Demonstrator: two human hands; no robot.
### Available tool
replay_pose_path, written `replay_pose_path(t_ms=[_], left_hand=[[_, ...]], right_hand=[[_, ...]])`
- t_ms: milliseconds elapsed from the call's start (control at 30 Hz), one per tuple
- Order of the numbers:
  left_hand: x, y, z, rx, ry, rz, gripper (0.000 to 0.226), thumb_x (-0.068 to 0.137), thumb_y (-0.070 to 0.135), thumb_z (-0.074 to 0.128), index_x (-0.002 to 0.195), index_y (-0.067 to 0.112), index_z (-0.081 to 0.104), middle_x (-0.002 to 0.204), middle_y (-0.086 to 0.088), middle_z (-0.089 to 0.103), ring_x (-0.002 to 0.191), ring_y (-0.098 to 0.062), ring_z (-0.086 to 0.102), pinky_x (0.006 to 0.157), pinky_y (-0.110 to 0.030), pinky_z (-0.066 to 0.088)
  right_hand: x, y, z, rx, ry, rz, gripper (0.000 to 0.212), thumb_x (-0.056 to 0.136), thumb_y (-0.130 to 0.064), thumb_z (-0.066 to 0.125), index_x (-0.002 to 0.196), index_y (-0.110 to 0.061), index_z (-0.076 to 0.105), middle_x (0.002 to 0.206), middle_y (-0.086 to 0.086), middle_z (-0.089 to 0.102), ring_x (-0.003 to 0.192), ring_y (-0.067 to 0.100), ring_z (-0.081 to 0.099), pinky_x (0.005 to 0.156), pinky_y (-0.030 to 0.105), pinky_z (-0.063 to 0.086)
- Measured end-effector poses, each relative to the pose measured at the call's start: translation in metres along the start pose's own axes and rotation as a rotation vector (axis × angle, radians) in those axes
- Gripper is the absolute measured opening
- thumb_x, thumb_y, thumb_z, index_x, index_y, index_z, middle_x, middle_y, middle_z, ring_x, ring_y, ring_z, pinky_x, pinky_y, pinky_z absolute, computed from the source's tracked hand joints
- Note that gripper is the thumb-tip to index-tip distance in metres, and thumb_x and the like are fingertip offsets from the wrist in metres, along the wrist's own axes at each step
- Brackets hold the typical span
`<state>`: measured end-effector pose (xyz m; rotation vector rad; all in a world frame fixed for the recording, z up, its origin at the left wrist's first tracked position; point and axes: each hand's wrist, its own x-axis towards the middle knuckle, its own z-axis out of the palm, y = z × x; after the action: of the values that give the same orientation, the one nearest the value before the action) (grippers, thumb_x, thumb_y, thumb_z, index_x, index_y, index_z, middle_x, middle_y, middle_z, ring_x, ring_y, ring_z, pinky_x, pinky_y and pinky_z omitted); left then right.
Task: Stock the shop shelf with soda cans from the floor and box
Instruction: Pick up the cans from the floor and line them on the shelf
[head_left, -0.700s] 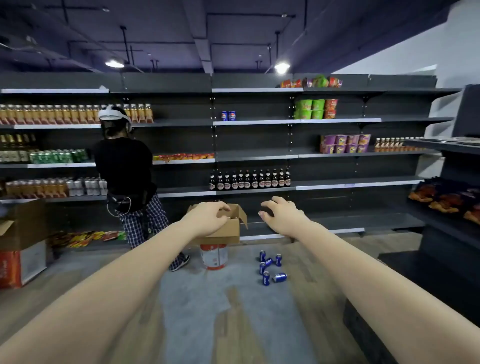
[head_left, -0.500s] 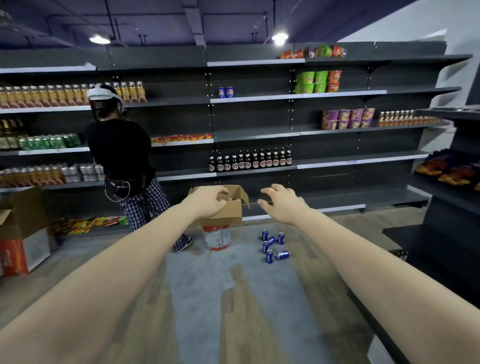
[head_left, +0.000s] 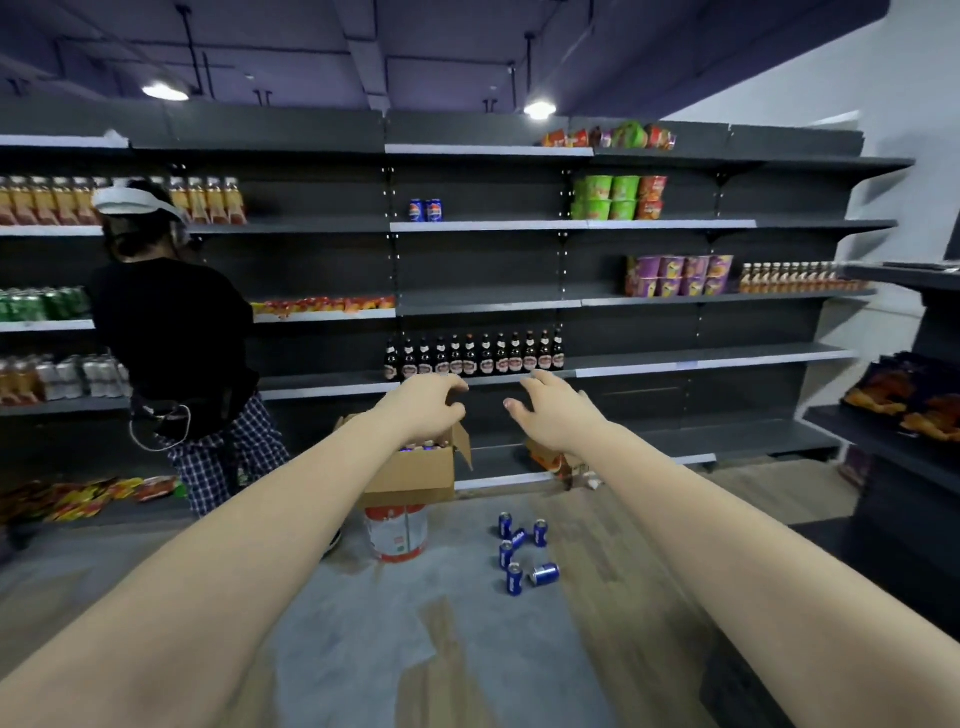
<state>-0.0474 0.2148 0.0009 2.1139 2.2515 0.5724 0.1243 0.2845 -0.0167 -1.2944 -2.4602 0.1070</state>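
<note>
Six cans (head_left: 514, 579) cluster on the floor (head_left: 363, 649), most upright, at least one on its side. Just left of them one open box (head_left: 415, 475) rests on one bucket (head_left: 396, 532), with more can tops showing inside. Two cans (head_left: 426, 210) stand on the shelf (head_left: 493, 226). Both my arms reach straight forward; my left hand (head_left: 426, 408) and right hand (head_left: 553, 413) hang in the air, apart, fingers loosely curled, holding nothing. One person (head_left: 171, 332) stands at the shelf on the left.

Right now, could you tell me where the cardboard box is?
Head view, centre: the cardboard box sits on a bucket, left of the floor cans.
</note>
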Motion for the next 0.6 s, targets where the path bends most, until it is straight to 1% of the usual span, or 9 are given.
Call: replay_pose_path(t_ms=[33,100,167,300,367,433,500,600], left_hand=[[0.022,-0.001,0.001,0.001,0.011,0.004,0.042,0.094,0.023,0.046,0.137,0.020,0.047,0.139,-0.004,0.050,0.122,-0.022,0.051,0.101,-0.034,0.042],[0.069,-0.004,0.001,-0.025,0.038,-0.005,0.041,0.094,0.022,0.047,0.135,0.020,0.048,0.141,-0.003,0.049,0.129,-0.022,0.045,0.104,-0.036,0.040],[0.117,-0.009,0.001,-0.056,0.046,-0.030,0.040,0.094,0.022,0.047,0.133,0.021,0.051,0.139,-0.002,0.051,0.129,-0.020,0.045,0.105,-0.036,0.039],[0.204,-0.022,0.014,-0.098,0.034,-0.089,0.039,0.093,0.025,0.047,0.132,0.024,0.050,0.138,-0.001,0.052,0.126,-0.021,0.048,0.104,-0.038,0.041],[0.241,-0.032,0.030,-0.101,0.006,-0.110,0.041,0.094,0.026,0.046,0.134,0.022,0.048,0.138,-0.002,0.051,0.125,-0.021,0.049,0.103,-0.037,0.041],[0.274,-0.046,0.051,-0.074,-0.040,-0.121,0.042,0.094,0.027,0.046,0.135,0.022,0.047,0.138,-0.003,0.052,0.125,-0.022,0.049,0.104,-0.039,0.041],[0.308,-0.064,0.074,-0.058,-0.085,-0.142,0.042,0.093,0.028,0.045,0.135,0.023,0.047,0.137,-0.003,0.053,0.125,-0.022,0.049,0.104,-0.042,0.041],[0.365,-0.095,0.104,-0.052,-0.131,-0.161,0.042,0.093,0.030,0.045,0.134,0.025,0.046,0.135,-0.003,0.054,0.122,-0.022,0.051,0.102,-0.042,0.043]], right_hand=[[0.022,0.012,-0.001,-0.013,0.003,0.002,0.056,0.097,-0.045,0.034,0.142,-0.011,0.032,0.151,0.005,0.027,0.140,0.025,0.024,0.111,0.054,0.023],[0.069,0.037,-0.006,-0.024,0.013,0.004,0.055,0.097,-0.045,0.034,0.140,-0.009,0.036,0.149,0.006,0.030,0.138,0.025,0.027,0.110,0.051,0.027],[0.116,0.059,-0.013,-0.030,0.001,0.000,0.053,0.097,-0.044,0.035,0.137,-0.010,0.039,0.146,0.006,0.035,0.135,0.025,0.031,0.109,0.050,0.029],[0.205,0.094,-0.012,-0.017,-0.027,-0.026,0.053,0.097,-0.042,0.035,0.143,-0.016,0.031,0.150,0.004,0.031,0.139,0.024,0.025,0.109,0.052,0.023],[0.242,0.109,0.003,0.018,-0.023,-0.038,0.053,0.097,-0.042,0.036,0.143,-0.017,0.031,0.151,0.004,0.030,0.140,0.024,0.024,0.110,0.052,0.024],[0.271,0.121,0.028,0.031,-0.071,-0.032,0.054,0.097,-0.042,0.036,0.144,-0.016,0.030,0.152,0.005,0.027,0.141,0.024,0.020,0.111,0.054,0.022],[0.299,0.135,0.060,-0.003,-0.127,-0.023,0.056,0.097,-0.043,0.035,0.144,-0.014,0.029,0.153,0.003,0.024,0.143,0.024,0.014,0.111,0.056,0.018],[0.350,0.157,0.101,-0.046,-0.161,-0.015,0.058,0.097,-0.044,0.035,0.144,-0.011,0.028,0.155,0.001,0.018,0.144,0.023,0.006,0.111,0.058,0.015]])
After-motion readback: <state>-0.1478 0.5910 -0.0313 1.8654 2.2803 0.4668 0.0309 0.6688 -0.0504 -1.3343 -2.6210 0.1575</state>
